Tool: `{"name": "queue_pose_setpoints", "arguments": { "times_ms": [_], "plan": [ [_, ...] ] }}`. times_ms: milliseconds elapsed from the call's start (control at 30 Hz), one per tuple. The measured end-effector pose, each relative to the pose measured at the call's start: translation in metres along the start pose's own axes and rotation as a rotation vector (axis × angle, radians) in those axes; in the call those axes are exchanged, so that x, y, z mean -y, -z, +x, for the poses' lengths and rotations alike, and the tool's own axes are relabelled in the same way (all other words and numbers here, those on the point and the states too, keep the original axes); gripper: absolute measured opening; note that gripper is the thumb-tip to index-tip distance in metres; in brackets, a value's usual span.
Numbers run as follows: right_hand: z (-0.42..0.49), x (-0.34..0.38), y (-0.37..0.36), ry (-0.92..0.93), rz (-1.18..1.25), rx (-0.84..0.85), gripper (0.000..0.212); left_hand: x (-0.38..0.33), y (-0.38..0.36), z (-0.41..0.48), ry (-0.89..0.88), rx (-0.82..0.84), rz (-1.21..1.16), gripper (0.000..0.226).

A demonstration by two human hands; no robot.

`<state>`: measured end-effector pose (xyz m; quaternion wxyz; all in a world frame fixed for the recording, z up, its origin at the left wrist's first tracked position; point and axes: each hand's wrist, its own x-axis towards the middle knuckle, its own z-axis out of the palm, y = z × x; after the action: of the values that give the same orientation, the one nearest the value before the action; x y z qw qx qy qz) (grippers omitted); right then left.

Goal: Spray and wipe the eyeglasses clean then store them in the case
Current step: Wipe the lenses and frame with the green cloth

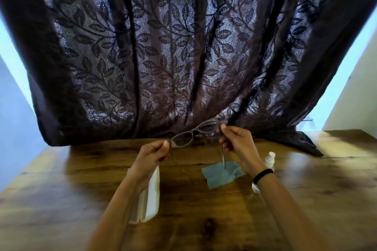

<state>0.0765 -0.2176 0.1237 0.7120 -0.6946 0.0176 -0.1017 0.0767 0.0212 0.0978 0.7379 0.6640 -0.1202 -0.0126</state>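
Head view. Eyeglasses (195, 135) are held in the air above the desk (204, 220), in front of a dark leaf-patterned curtain (173, 47). The frame is tilted, its right end higher. Both temples are unfolded and point down toward the person.

Left hand (151, 155): fingers (163, 145) curled, pinching the left end of the frame at the hinge.

Right hand (236, 144): fingers (226, 131) curled, pinching the right end of the frame. There is a black band (263, 174) on this wrist.

White case (151, 195) lies on the desk under the left wrist, partly hidden; whether it is open or closed cannot be told.

Blue-grey cloth (221, 173) lies crumpled on the desk between the forearms, below the right temple tip.

White spray bottle (269, 159) is on the desk just behind the right wrist, mostly hidden.
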Motion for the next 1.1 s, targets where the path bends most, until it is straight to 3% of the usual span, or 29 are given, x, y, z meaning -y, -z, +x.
{"name": "queue_pose_setpoints", "arguments": {
  "times_ms": [300,467,633,800,933,1100],
  "plan": [
    [-0.004,0.000,0.006,0.015,0.106,-0.046,0.027,0.002,0.004,-0.001,-0.104,0.049,0.208,0.020],
    [-0.004,-0.003,0.009,0.038,0.106,-0.045,0.007,0.011,0.000,0.000,0.002,0.000,0.137,0.021],
    [-0.010,-0.009,0.006,0.155,-0.055,-0.107,0.032,0.010,-0.006,-0.005,-0.085,-0.153,0.175,0.029],
    [-0.015,-0.015,0.008,0.236,-0.207,-0.098,0.020,0.002,-0.011,-0.005,-0.136,-0.230,0.288,0.044],
    [-0.017,-0.021,0.010,0.299,-0.289,-0.132,0.021,0.000,-0.014,-0.010,-0.122,-0.247,0.326,0.025],
    [-0.020,-0.027,0.009,0.394,-0.392,-0.159,0.021,-0.001,-0.017,-0.015,-0.108,-0.257,0.304,0.023]
  ]
}}
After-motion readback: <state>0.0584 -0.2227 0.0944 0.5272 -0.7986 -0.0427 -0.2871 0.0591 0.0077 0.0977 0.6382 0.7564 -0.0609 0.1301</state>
